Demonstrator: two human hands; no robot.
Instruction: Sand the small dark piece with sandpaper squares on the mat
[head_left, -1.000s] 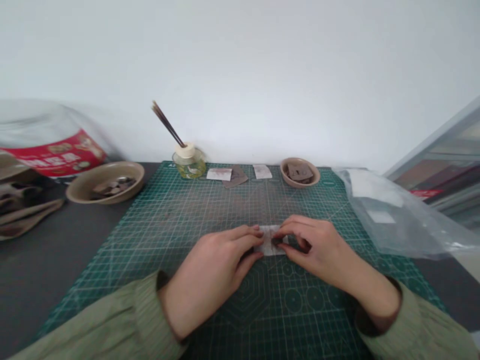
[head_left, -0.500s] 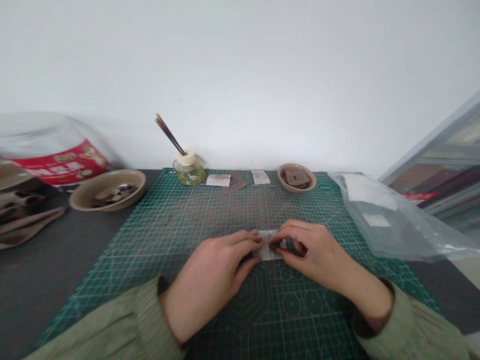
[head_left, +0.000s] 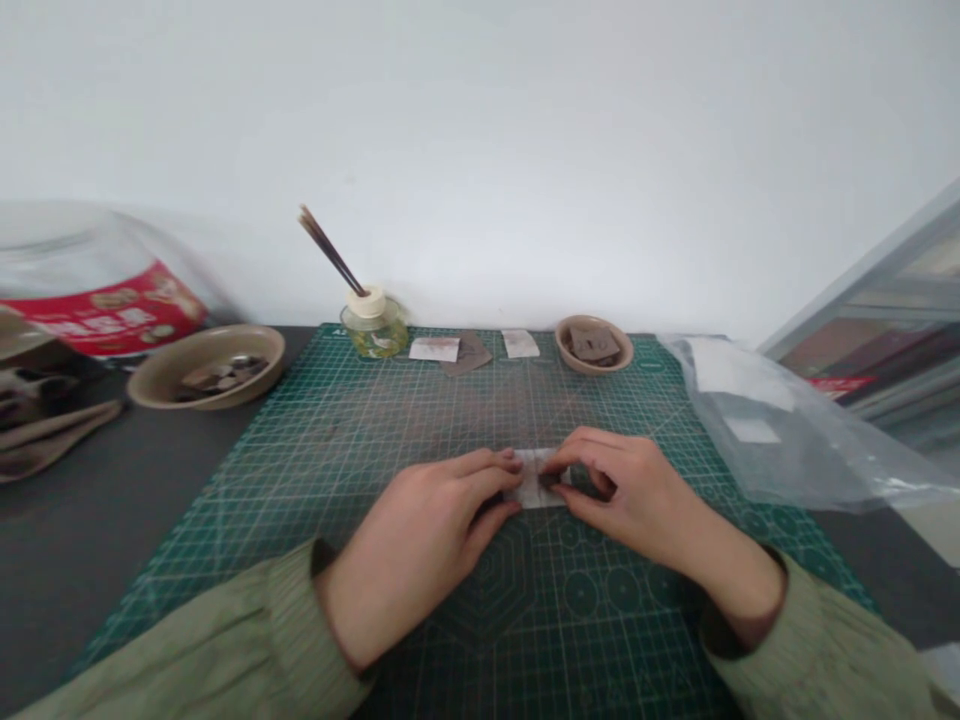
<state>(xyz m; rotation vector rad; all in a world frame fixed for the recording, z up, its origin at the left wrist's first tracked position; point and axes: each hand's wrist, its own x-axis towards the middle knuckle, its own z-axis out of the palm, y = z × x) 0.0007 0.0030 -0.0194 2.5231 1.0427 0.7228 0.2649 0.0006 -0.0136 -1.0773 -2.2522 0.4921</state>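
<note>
A small piece of white paper (head_left: 531,492) lies on the green cutting mat (head_left: 360,440) between my two hands. My left hand (head_left: 431,530) holds the paper's left side down, fingertips at its upper edge and thumb at its lower edge. Over the paper's right side, my right hand (head_left: 630,485) is closed in a pinch. Between its thumb and fingers is a small dark piece (head_left: 550,481), resting on or just above the paper; its exact kind is too blurred to make out.
At the mat's back stand a reed diffuser (head_left: 373,325), white paper pieces (head_left: 435,349), a brown scrap (head_left: 471,352) and a bowl (head_left: 592,366) of brown pieces. Left are another bowl (head_left: 161,385), a large jar (head_left: 112,310) and brown material (head_left: 56,435). A clear plastic bag (head_left: 817,455) lies right.
The whole view has shifted slightly, so objects sit a little higher in it. Both hands stay at the paper, with the right fingertips moved very little.
</note>
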